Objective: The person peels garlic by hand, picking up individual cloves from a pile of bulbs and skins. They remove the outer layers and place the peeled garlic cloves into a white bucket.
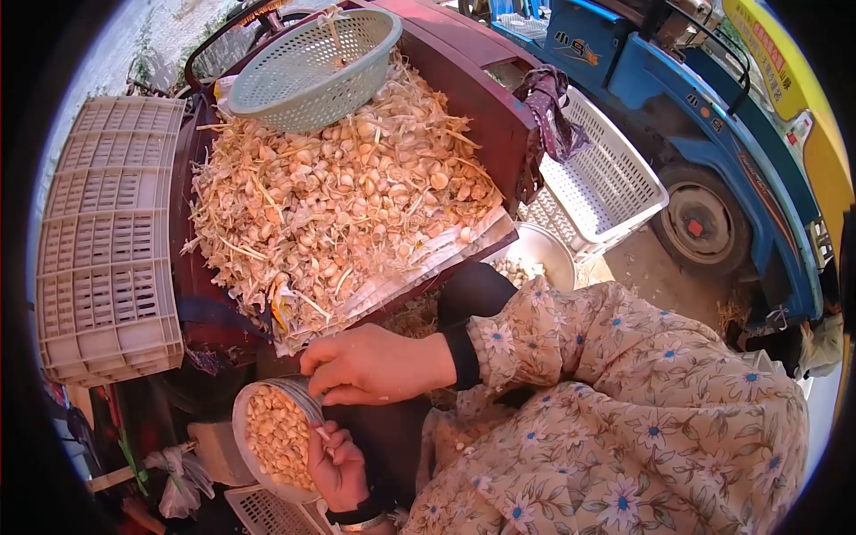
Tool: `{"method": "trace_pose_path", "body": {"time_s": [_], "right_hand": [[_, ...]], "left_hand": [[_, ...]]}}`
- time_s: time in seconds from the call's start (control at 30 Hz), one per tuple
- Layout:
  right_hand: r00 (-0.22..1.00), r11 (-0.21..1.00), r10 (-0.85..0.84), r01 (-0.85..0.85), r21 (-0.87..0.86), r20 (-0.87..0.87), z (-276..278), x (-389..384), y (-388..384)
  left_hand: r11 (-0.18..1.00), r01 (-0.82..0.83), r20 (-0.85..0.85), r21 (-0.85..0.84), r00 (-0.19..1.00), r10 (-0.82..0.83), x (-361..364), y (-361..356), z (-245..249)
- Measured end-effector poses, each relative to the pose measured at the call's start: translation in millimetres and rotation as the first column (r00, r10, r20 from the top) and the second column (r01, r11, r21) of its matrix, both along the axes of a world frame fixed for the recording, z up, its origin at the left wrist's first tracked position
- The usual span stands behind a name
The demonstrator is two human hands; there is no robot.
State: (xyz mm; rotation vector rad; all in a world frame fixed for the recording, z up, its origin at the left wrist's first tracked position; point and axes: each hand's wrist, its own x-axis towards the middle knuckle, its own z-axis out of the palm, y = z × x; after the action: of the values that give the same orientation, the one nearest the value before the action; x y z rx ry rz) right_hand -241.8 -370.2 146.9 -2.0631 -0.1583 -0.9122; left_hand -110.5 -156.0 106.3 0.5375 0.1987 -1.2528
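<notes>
My left hand (339,468) is closed in a pinch on a small pale garlic clove (325,434), beside the right rim of a round bowl (315,410) filled with cloves (278,437). Just above it, my right hand (379,364) hangs palm down with its fingers bent and slightly apart, and nothing shows between them. Beyond my hands, a large heap of unpeeled garlic cloves and dry skins (348,192) covers a dark red cart bed (446,36). A pale green plastic basket (316,71) rests tilted on top of the heap.
A grey slatted crate (111,241) stands at the left. On the right are a white crate (606,169), a metal basin (555,259) holding some cloves, and a blue vehicle (642,89) with a wheel (703,218). A plastic bag (181,481) hangs at the lower left.
</notes>
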Motion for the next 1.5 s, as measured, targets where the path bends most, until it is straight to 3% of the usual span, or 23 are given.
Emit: {"method": "trace_pose_path", "body": {"time_s": [0.03, 0.07, 0.13, 0.17, 0.2, 0.23, 0.37, 0.43, 0.47, 0.5, 0.57, 0.67, 0.7, 0.8, 0.9, 1.0, 1.03, 1.07, 1.13, 1.17, 1.27, 1.4, 1.5], "right_hand": [[0.996, 0.997, -0.083, 0.083, 0.001, -0.013, -5.2, 2.7, -22.6], [0.967, 0.967, -0.243, 0.236, -0.094, -0.074, -4.5, 0.0, -50.1], [0.81, 0.815, -0.576, 0.56, -0.149, -0.105, -27.5, 1.6, -105.5], [0.732, 0.749, -0.66, 0.624, -0.223, -0.168, -40.8, 0.3, -131.4], [0.685, 0.699, -0.711, 0.665, -0.262, -0.16, -44.5, -1.1, -146.6], [0.634, 0.646, -0.759, 0.7, -0.305, -0.152, -48.4, -3.7, -158.9], [0.552, 0.615, -0.788, 0.698, -0.366, -0.272, -60.9, 4.4, -182.5], [0.497, 0.613, -0.789, 0.66, -0.433, -0.36, -63.0, 3.8, -188.2], [0.462, 0.612, -0.79, 0.639, -0.466, -0.404, -64.6, 1.1, -190.9], [0.477, 0.612, -0.79, 0.648, -0.453, -0.386, -69.3, -1.5, -194.3], [0.484, 0.616, -0.787, 0.654, -0.44, -0.383, -68.8, -9.7, -192.6], [0.562, 0.663, -0.747, 0.675, -0.324, -0.355, -67.2, -24.8, -196.2], [0.597, 0.684, -0.725, 0.68, -0.264, -0.343, -68.3, -29.0, -197.3], [0.671, 0.686, -0.728, 0.715, -0.133, -0.145, -71.8, -34.6, -204.6], [0.648, 0.656, -0.713, 0.751, 0.071, -0.267, -69.5, -32.1, -204.2], [0.66, 0.62, -0.703, 0.751, 0.225, -0.265, -67.1, -25.5, -199.1], [0.715, 0.653, -0.66, 0.697, 0.297, -0.229, -64.6, -23.3, -195.0], [0.783, 0.649, -0.578, 0.612, 0.452, -0.23, -61.0, -21.7, -188.4], [0.892, 0.566, -0.41, 0.412, 0.714, -0.19, -45.2, -23.5, -168.4], [0.91, 0.6, -0.376, 0.385, 0.702, -0.177, -44.2, -21.6, -162.3], [0.978, 0.507, -0.184, 0.177, 0.844, -0.095, -35.7, -22.5, -139.9], [0.995, 0.301, -0.096, 0.036, 0.953, -0.007, -28.4, -30.1, -108.8], [0.997, 0.291, -0.081, 0.042, 0.956, -0.019, -30.3, -44.7, -84.4]], "left_hand": [[0.981, -0.133, 0.309, 0.139, 0.947, 0.085, 19.2, 15.6, 2.3], [0.928, -0.296, 0.597, 0.226, 0.795, 0.108, 39.8, 31.8, 2.2], [0.636, -0.671, 0.911, 0.381, 0.388, -0.137, 85.9, 53.5, -12.0], [0.548, -0.752, 0.896, 0.366, 0.126, -0.426, 106.0, 58.5, -16.8], [0.478, -0.826, 0.728, 0.298, -0.128, -0.674, 123.9, 58.2, -17.4], [0.439, -0.877, 0.436, 0.195, -0.324, -0.84, 135.7, 57.8, -21.9], [0.81, -0.581, 0.768, 0.077, -0.483, -0.42, 97.0, -80.8, 23.0], [0.915, -0.402, 0.779, 0.031, -0.563, -0.274, 91.9, -150.3, 28.3], [0.923, -0.385, 0.65, 0.013, -0.698, -0.3, 83.5, -183.0, 36.0], [0.933, -0.356, 0.605, 0.042, -0.734, -0.307, 91.2, -210.7, 29.7], [0.933, -0.354, 0.325, -0.058, -0.891, -0.318, 104.9, -254.1, 20.4], [0.899, -0.429, 0.283, 0.082, -0.855, -0.434, 116.9, -280.9, 15.3], [0.905, -0.422, 0.268, 0.05, -0.867, -0.42, 117.9, -284.1, 14.5], [0.9, -0.413, 0.367, 0.141, -0.822, -0.434, 119.6, -284.1, 18.1], [0.944, -0.327, 0.335, -0.031, -0.894, -0.299, 116.9, -280.1, 19.3], [0.907, -0.416, 0.473, -0.058, -0.812, -0.342, 106.8, -271.4, 31.4], [0.886, -0.462, 0.581, 0.041, -0.71, -0.398, 94.0, -265.1, 42.2], [0.902, -0.415, 0.785, 0.119, -0.517, -0.341, 87.1, -259.8, 43.3], [0.944, -0.255, 0.977, 0.211, 0.01, -0.215, 68.1, -249.9, 43.9], [0.962, -0.179, 0.967, 0.208, 0.188, -0.174, 48.7, -242.7, 47.7], [0.987, 0.002, 0.82, 0.162, 0.556, -0.136, 14.9, -226.6, 33.3], [0.984, 0.022, 0.778, 0.177, 0.609, -0.154, -24.7, -218.1, 16.0], [0.96, -0.057, 0.895, 0.273, 0.381, -0.232, -49.5, -209.6, 15.5]]}}
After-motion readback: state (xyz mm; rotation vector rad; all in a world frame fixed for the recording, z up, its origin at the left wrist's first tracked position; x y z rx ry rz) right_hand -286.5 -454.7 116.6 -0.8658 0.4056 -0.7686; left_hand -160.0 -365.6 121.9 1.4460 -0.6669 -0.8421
